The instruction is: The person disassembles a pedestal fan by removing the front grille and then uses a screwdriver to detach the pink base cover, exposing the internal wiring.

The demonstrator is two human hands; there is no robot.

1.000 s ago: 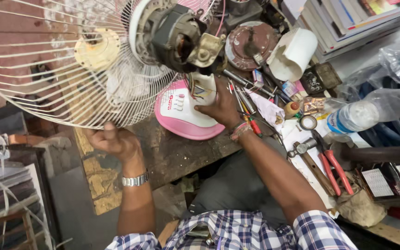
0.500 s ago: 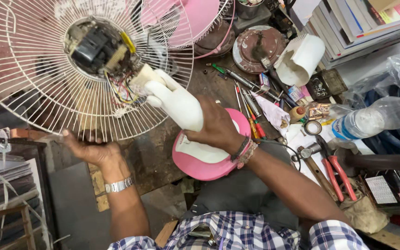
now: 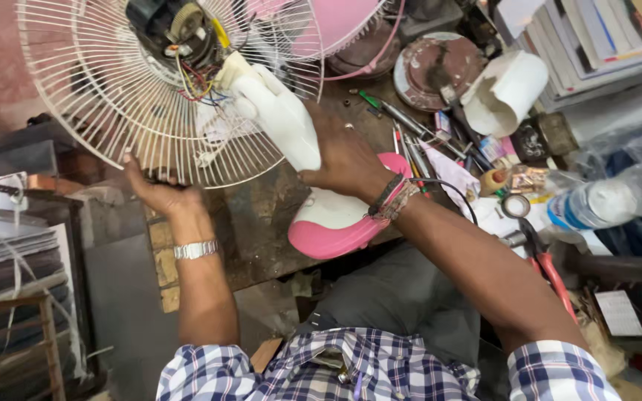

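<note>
At table's near edge, right fingers (image 3: 317,167) wrap the white plastic fan neck (image 3: 280,119), left fingers (image 3: 146,177) curl over the white wire grille (image 3: 98,89) rim; the fan is being turned, its exposed motor (image 3: 169,26) far left above the pink base (image 3: 336,226), which seemingly calls for steadying.

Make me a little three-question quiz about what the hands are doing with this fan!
1. True or false: the left hand grips the rim of the wire fan guard.
2. What does the right hand hold? A) the white fan neck B) the water bottle C) the red pliers
3. What colour is the fan base under the right wrist?

Key: 1 true; 2 A; 3 pink and white.
</note>
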